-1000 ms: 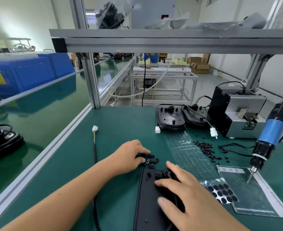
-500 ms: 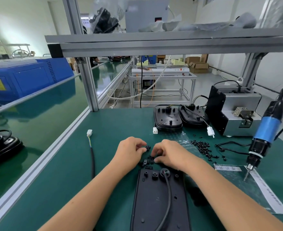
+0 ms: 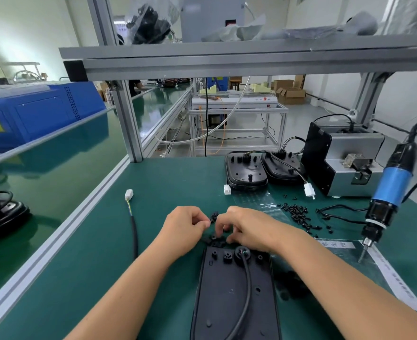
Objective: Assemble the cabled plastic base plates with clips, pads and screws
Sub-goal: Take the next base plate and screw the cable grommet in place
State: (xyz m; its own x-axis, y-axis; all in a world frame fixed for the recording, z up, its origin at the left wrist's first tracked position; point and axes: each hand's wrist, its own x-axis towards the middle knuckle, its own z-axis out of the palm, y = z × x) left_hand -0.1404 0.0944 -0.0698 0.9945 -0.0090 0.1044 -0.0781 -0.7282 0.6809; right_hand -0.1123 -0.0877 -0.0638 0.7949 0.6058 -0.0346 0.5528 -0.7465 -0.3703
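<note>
A black plastic base plate (image 3: 232, 298) lies lengthwise on the green mat in front of me, a black cable (image 3: 246, 285) running down its middle. Just beyond its far end sits a small heap of black clips (image 3: 215, 239). My left hand (image 3: 185, 229) is curled beside the heap with a small black clip (image 3: 213, 216) pinched at its fingertips. My right hand (image 3: 249, 229) rests over the heap with its fingers bent down among the clips; whether it grips one is hidden. Loose black screws (image 3: 298, 213) lie to the right.
Two more cabled base plates (image 3: 246, 173) lie at the back, next to a grey screw feeder (image 3: 345, 160). A blue electric screwdriver (image 3: 386, 200) hangs at the right above a clear pad sheet (image 3: 384, 271). A loose cable with a white connector (image 3: 129, 194) lies at the left.
My right hand left the base plate and moved forward to the clip heap, meeting my left hand. The left hand lifted a clip off the heap. The view tilted down slightly.
</note>
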